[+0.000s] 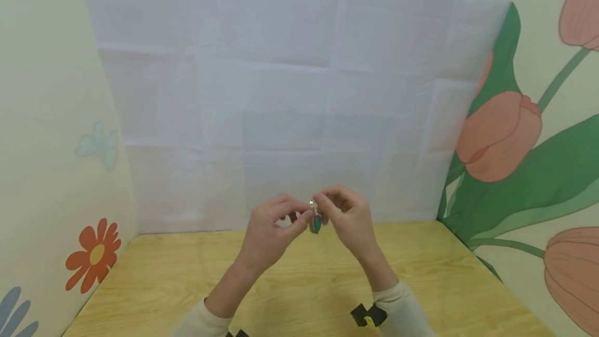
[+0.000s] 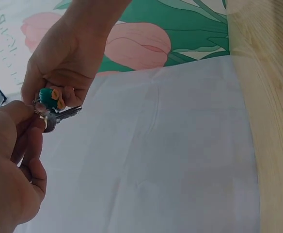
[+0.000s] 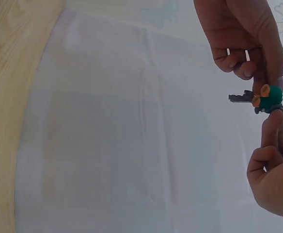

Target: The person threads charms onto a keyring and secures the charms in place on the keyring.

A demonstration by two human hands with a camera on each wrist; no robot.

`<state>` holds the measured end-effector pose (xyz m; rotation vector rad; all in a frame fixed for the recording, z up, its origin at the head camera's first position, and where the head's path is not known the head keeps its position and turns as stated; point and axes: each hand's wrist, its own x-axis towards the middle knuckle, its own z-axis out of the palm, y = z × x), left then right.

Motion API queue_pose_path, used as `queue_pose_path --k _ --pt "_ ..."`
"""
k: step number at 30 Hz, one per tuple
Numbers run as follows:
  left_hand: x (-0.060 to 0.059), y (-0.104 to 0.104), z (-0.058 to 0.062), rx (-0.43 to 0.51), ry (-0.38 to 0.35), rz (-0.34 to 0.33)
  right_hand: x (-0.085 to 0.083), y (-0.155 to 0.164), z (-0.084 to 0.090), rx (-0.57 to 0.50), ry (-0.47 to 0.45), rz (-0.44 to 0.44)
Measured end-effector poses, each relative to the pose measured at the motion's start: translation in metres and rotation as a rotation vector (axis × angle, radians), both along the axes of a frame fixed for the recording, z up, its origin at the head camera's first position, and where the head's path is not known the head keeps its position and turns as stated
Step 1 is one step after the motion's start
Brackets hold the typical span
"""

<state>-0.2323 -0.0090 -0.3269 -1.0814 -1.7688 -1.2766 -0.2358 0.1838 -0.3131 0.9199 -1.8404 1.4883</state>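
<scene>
Both hands are raised above the wooden table [image 1: 164,274] and meet at a small key set. A green charm [image 1: 316,224] with orange spots hangs from a metal ring [image 1: 312,204]. My left hand [image 1: 304,216] pinches the ring from the left, and my right hand [image 1: 322,207] pinches it from the right. In the left wrist view the green charm [image 2: 48,98] sits under the right hand [image 2: 69,63], with a silver key [image 2: 64,115] sticking out sideways beside the left hand [image 2: 15,145]. The right wrist view shows the charm [image 3: 271,97], the key [image 3: 241,98], and the right hand [image 3: 275,165] below them.
A creased white sheet [image 1: 290,92] hangs behind the table. Walls painted with flowers close in on the left [image 1: 93,254] and tulips on the right [image 1: 500,134]. A black strap [image 1: 369,316] sits on the right wrist.
</scene>
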Motion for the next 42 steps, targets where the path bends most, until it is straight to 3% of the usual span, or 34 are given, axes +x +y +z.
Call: queue_pose_path --k 6,8,11,17,21,29,36,42 --pt "-0.002 0.004 0.001 -0.111 0.274 0.130 0.010 -0.001 0.009 -0.018 -0.034 0.002" --pt "-0.003 0.005 0.001 -0.132 0.323 0.178 0.016 -0.003 0.014 -0.020 -0.024 -0.003" --pt "-0.003 0.004 0.002 -0.129 0.309 0.191 0.024 -0.007 0.020 -0.019 0.003 -0.026" --pt "-0.004 0.003 -0.001 -0.124 0.202 0.184 0.029 -0.015 0.019 -0.011 0.067 -0.043" --pt "-0.004 0.003 -0.005 -0.121 0.176 0.192 0.022 -0.016 0.009 0.006 0.098 -0.014" --pt "-0.004 0.001 -0.001 0.007 0.050 0.006 0.006 -0.009 0.000 -0.017 0.143 0.048" --pt "0.000 0.003 0.004 -0.015 0.144 0.037 0.004 -0.004 0.002 -0.068 0.106 0.100" --pt "0.004 0.004 0.004 -0.046 0.254 0.051 0.001 -0.001 0.000 -0.108 0.022 0.040"
